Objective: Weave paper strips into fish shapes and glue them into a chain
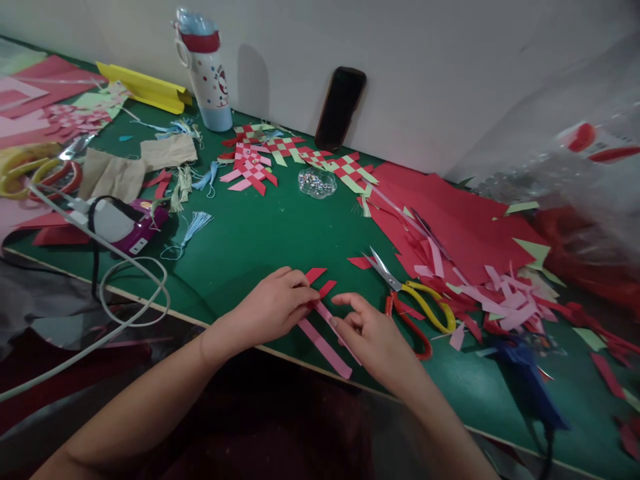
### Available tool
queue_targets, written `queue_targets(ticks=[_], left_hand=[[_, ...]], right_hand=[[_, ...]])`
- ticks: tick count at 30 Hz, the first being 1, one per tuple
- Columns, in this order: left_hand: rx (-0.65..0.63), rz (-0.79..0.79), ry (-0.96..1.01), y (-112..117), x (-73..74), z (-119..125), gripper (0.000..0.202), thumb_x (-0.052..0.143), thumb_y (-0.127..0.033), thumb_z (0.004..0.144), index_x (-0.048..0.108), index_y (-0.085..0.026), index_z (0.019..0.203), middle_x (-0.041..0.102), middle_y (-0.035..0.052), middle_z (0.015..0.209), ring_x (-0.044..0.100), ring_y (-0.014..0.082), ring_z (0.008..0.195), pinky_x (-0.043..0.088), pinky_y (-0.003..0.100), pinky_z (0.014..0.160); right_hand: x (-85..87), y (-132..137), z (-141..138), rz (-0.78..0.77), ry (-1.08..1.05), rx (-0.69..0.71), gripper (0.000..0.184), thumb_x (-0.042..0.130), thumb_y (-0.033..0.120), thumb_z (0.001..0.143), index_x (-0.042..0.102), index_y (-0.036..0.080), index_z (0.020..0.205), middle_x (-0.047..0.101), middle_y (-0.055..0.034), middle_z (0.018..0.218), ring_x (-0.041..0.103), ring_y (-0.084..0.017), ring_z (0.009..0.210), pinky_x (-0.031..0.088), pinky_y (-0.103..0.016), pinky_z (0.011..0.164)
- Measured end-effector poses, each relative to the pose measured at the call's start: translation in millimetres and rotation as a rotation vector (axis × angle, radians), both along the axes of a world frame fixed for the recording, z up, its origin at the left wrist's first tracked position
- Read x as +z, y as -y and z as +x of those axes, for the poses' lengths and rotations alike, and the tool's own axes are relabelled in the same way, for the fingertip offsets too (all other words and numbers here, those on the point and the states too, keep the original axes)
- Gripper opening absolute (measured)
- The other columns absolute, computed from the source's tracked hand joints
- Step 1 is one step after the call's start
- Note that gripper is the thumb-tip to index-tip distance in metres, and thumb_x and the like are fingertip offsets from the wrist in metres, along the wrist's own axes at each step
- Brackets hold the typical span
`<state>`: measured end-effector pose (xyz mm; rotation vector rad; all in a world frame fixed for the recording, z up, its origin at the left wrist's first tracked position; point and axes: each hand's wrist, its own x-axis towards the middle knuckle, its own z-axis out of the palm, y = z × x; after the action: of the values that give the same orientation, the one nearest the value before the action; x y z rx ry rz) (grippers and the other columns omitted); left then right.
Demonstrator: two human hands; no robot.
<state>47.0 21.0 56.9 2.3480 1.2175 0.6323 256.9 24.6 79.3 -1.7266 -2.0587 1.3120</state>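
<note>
Near the table's front edge my left hand (285,299) pinches the joined end of some paper strips. Two red strip ends (316,275) stick out beyond its fingers, and a pink paper strip (327,350) slants down toward the edge. My right hand (367,330) has its thumb against a second pink strip (327,315), with the index finger curled above it. The fingers of both hands partly cover the place where red and pink meet. Just right of my right hand lie scissors (400,285) with yellow and red handles, blades apart.
Woven paper fish (250,165) lie beyond my hands, beside a clear dish of small beads (317,182). A phone (341,107) leans on the wall near a bottle (210,80). Right are red sheets (440,213), pink scraps (515,300) and a blue glue gun (533,387); left, a purple power adapter (143,227).
</note>
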Motion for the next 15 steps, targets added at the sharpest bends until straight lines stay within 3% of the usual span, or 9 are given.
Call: queue_targets(ticks=[15], left_hand=[[-0.004, 0.021, 0.001, 2.9, -1.1, -0.9, 0.026, 0.048, -0.021, 0.095, 0.073, -0.022, 0.103, 0.063, 0.0067, 0.097, 0.055, 0.0178, 0.09, 0.046, 0.034, 0.083]], right_hand=[[8.9, 0.1, 2.3, -0.109, -0.036, 0.023, 0.036, 0.056, 0.035, 0.084, 0.052, 0.024, 0.119, 0.053, 0.0075, 0.051, 0.052, -0.014, 0.048, 0.028, -0.026, 0.049]])
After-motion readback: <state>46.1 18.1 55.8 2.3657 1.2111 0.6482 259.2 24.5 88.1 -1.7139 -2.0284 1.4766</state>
